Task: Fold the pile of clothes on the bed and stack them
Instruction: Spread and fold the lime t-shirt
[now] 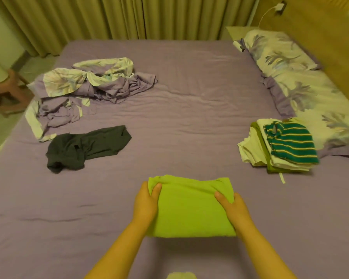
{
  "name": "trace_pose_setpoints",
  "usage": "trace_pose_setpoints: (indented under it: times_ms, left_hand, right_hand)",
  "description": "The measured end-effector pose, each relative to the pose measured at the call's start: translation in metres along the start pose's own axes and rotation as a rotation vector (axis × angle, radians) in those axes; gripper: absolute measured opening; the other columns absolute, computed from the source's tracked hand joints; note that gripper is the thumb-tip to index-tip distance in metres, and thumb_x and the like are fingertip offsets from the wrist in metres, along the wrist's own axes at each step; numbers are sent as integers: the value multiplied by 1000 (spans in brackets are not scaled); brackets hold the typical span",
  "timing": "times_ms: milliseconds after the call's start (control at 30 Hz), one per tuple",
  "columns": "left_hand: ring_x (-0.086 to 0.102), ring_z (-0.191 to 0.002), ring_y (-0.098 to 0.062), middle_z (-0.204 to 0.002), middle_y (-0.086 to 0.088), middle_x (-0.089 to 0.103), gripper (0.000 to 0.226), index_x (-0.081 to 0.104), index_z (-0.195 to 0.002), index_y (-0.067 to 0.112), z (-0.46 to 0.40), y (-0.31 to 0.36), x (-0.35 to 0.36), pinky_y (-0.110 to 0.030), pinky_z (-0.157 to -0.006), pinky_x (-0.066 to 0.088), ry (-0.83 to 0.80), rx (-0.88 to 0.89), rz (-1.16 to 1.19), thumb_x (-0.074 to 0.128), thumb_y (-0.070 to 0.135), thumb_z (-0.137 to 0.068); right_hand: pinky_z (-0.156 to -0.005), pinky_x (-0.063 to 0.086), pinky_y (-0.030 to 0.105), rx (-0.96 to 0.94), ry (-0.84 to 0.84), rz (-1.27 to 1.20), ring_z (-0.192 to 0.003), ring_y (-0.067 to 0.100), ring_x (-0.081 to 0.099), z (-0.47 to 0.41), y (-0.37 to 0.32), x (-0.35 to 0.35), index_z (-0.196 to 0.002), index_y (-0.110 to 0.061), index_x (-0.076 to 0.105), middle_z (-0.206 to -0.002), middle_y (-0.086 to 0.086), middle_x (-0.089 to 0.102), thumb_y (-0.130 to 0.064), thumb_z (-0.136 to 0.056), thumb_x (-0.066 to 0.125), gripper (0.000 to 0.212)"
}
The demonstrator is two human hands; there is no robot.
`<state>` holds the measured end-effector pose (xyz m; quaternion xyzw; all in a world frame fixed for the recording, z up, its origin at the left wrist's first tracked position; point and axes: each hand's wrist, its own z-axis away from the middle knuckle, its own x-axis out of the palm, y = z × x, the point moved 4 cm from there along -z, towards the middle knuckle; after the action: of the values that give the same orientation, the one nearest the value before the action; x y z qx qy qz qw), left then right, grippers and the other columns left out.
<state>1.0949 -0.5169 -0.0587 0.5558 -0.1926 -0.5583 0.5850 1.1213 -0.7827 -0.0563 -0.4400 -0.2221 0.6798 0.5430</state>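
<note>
Head view: left hand (147,200) and right hand (233,208) grip folded green cloth's (191,210) side edges — bare bed (189,97) beyond.

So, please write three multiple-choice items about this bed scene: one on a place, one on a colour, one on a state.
1. Where is the folded stack?
A. At the right, beside the pillow
B. At the left, on the stool
C. On the floor

2. What colour is the cloth between the hands?
A. Black
B. Light green
C. Red

3. In what state is the dark garment?
A. Folded on the stack
B. Hanging on the curtain
C. Lying unfolded on the bed

Answers:
1. A: the stack, with a striped top uppermost, lies at the right edge by the pillow.
2. B: the left hand and right hand grip a light green folded cloth.
3. C: it is spread loosely on the sheet at the left, apart from the stack.
</note>
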Motion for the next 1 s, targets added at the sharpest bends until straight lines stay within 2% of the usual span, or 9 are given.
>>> trace_pose_setpoints:
  times_ms: [100,233,333,400,500,600,767,867,1000]
  left_hand:
    - [55,-86,-19,-89,3,59,9,53,-95,16,17,30,-15,-27,-70,34,5,92,37,54,25,-95]
    - [56,-86,-25,-85,1,60,12,52,-95,10,39,69,-22,-31,-70,37,-20,186,126,54,22,-95]
    - [55,-96,-25,-102,-8,60,17,51,-111,11,49,94,-15,-32,-79,40,-44,236,166,52,20,-96]
    - [53,-104,-23,-113,-9,58,27,48,-123,10,52,112,1,-31,-86,39,-65,285,159,51,18,-97]
    - [49,-119,-25,-130,-11,52,40,42,-136,5,52,137,41,-33,-99,37,-121,336,123,50,13,-97]
    - [47,-124,-26,-134,-11,50,43,40,-138,5,53,158,97,-31,-100,34,-149,341,117,50,12,-97]
    - [52,-107,-19,-115,-3,56,31,48,-127,9,55,194,206,-26,-86,36,-158,294,150,50,12,-96]
    - [58,-96,-24,-105,-7,63,16,54,-110,15,49,216,271,-31,-78,42,-167,220,147,55,17,-94]
    - [57,-87,-23,-101,-9,61,16,52,-106,14,37,236,338,-34,-75,45,-138,112,141,59,20,-92]
  right_hand:
    - [-73,41,32,-119,68,7,-85,20,57,33,-26,-22,-95,-18,53,-90,0,60,-35,-85,66,24]
    - [-69,41,31,-220,136,-28,-85,19,59,69,-53,-54,-92,-16,59,-89,1,64,-34,-88,62,19]
    - [-70,45,32,-248,142,-48,-83,21,61,84,-69,-79,-82,-19,63,-83,2,67,-34,-92,55,21]
    - [-75,45,33,-264,159,-63,-85,22,60,85,-75,-102,-84,-19,64,-86,5,67,-35,-94,52,22]
    - [-84,43,31,-263,200,-115,-97,20,56,73,-70,-143,-104,-18,61,-103,2,63,-36,-94,52,23]
    - [-83,41,29,-239,216,-143,-99,19,54,49,-59,-193,-110,-21,56,-105,-1,59,-33,-95,51,21]
    - [-84,44,38,-157,193,-136,-94,28,55,-27,-39,-289,-97,-7,57,-101,13,61,-18,-95,49,14]
    - [-71,42,35,-142,159,-116,-81,26,54,-81,-34,-344,-93,5,59,-98,24,63,-10,-92,50,17]
    - [-69,44,33,-162,122,-86,-79,22,58,-141,-39,-400,-87,-9,61,-91,13,65,-10,-90,57,5]
